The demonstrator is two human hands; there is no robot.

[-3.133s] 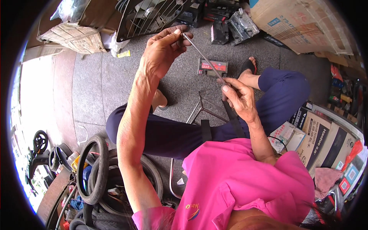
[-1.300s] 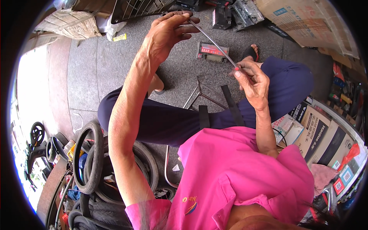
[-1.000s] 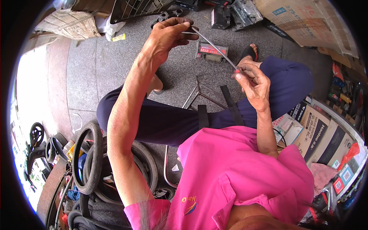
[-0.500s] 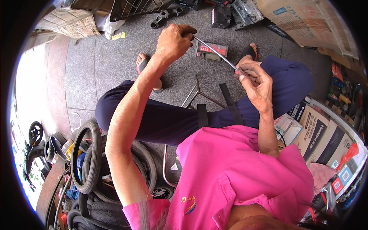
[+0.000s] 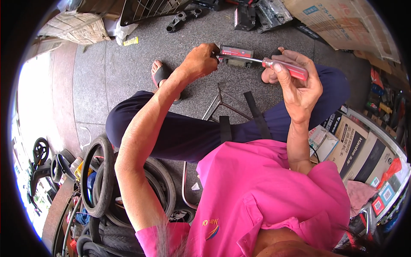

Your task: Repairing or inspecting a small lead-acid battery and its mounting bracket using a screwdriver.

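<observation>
A screwdriver (image 5: 287,68) with a clear red handle and thin metal shaft lies nearly level in front of me. Its handle rests in my right hand (image 5: 302,83), thumb along one side and fingers curled on the other. My left hand (image 5: 201,60) is closed at the shaft's far end, the fingers pinched around the tip. The tip itself is hidden by these fingers. On the floor just beyond the shaft sits a small box-shaped battery (image 5: 236,52) with a red label and grey case; neither hand visibly grips it.
Old tyres (image 5: 97,175) are heaped at my left. Cardboard boxes (image 5: 355,147) stand in a metal-framed case on my right, and a large carton (image 5: 342,25) is at far right. A dark metal bracket (image 5: 184,19) and dark battery cases (image 5: 245,18) lie ahead. A metal stool frame (image 5: 220,103) shows between my legs.
Both hands have shifted: the left came down toward me, the right moved up and rightward. The screwdriver swung from a steep slant to nearly level, and its red handle now shows.
</observation>
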